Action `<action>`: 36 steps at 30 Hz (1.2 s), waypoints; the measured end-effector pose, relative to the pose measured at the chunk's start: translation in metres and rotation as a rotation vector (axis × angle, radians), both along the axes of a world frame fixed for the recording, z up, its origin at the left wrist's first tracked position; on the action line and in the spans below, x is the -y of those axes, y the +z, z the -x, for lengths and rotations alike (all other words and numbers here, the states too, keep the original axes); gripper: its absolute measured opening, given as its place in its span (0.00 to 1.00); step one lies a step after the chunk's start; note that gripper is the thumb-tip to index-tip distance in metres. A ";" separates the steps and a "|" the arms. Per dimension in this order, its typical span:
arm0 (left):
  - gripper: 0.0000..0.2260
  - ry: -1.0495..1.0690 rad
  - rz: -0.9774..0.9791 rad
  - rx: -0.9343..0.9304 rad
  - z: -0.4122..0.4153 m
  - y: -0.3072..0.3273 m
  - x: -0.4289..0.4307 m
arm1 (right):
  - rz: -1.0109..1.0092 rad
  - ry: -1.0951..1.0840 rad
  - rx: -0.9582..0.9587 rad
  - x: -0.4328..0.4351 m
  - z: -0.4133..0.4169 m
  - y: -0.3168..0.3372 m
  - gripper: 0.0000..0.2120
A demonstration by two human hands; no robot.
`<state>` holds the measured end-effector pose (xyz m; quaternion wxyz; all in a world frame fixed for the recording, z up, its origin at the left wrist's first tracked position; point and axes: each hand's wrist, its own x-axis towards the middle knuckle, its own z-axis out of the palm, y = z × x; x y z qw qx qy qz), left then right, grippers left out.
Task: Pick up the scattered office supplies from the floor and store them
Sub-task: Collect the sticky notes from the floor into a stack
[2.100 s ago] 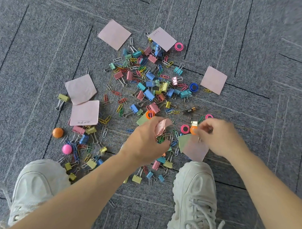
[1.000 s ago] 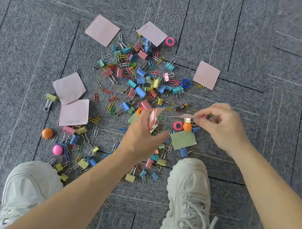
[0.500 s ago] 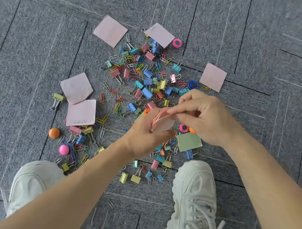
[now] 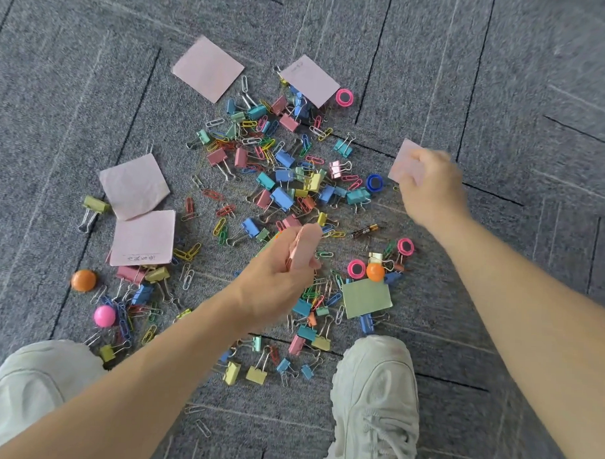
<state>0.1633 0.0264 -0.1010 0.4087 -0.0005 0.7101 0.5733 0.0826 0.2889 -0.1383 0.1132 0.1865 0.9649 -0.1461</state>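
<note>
Coloured binder clips and paper clips (image 4: 281, 197) lie scattered over the grey carpet. My left hand (image 4: 279, 276) grips a small stack of pink sticky notes (image 4: 302, 243) above the middle of the pile. My right hand (image 4: 429, 185) reaches out to the right and pinches another pink sticky note (image 4: 404, 160) at the carpet. More pink notes lie loose: one at the top left (image 4: 207, 68), one at the top middle (image 4: 309, 80), two at the left (image 4: 134, 185) (image 4: 144, 237). A green note (image 4: 367, 297) lies near my right shoe.
My white shoes stand at the bottom left (image 4: 31, 384) and bottom right (image 4: 377, 396). Round magnets are scattered about: orange (image 4: 83, 280), pink (image 4: 104, 315), a blue ring (image 4: 374, 182), a pink ring (image 4: 344, 97). A small battery (image 4: 364, 230) lies right of centre.
My right hand passed a pink note into the stack in my left hand, then moved up and right onto the pink note lying at the right.
</note>
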 end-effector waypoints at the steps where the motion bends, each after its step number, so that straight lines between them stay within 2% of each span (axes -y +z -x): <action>1: 0.05 0.026 -0.006 0.018 0.002 0.001 -0.002 | -0.086 0.032 0.073 -0.006 0.010 -0.003 0.24; 4: 0.18 0.096 -0.031 0.103 0.005 0.003 -0.005 | -0.198 0.046 0.287 -0.016 0.034 0.000 0.34; 6: 0.23 0.116 -0.040 0.116 0.007 0.003 -0.006 | -0.225 0.046 0.326 -0.019 0.044 0.005 0.34; 10: 0.25 0.139 -0.020 0.113 0.012 -0.001 -0.005 | -0.137 0.001 0.347 -0.032 0.046 0.004 0.27; 12: 0.26 0.183 -0.009 0.122 0.016 -0.003 -0.004 | -0.075 -0.052 0.332 -0.037 0.042 0.005 0.18; 13: 0.26 0.207 -0.003 0.121 0.017 -0.003 -0.003 | -0.034 -0.074 0.288 -0.037 0.039 0.008 0.11; 15: 0.27 0.250 -0.005 0.124 0.020 -0.004 -0.001 | 0.108 -0.105 0.164 -0.030 0.033 0.015 0.04; 16: 0.27 0.269 -0.014 0.134 0.022 -0.003 -0.002 | 0.200 -0.100 0.110 -0.022 0.027 0.025 0.03; 18: 0.25 0.312 -0.038 0.162 0.026 -0.005 0.007 | 0.430 -0.028 0.057 0.004 0.014 0.041 0.06; 20: 0.27 0.329 -0.117 0.220 0.029 -0.002 0.012 | 0.602 0.119 0.087 0.023 -0.001 0.066 0.09; 23: 0.35 0.304 -0.224 0.286 0.033 0.000 0.022 | 0.779 0.311 0.235 0.052 -0.014 0.090 0.08; 25: 0.28 0.232 -0.317 0.291 0.035 0.003 0.025 | 0.854 0.374 0.323 0.075 -0.018 0.091 0.08; 27: 0.19 0.176 -0.373 0.292 0.035 0.006 0.024 | 0.876 0.396 0.278 0.095 -0.019 0.083 0.07; 32: 0.16 0.215 -0.296 0.278 0.032 0.003 0.020 | 0.753 0.451 -0.030 0.117 -0.019 0.065 0.07; 36: 0.15 0.255 -0.261 0.288 0.032 -0.001 0.026 | 0.677 0.515 -0.120 0.121 -0.013 0.058 0.05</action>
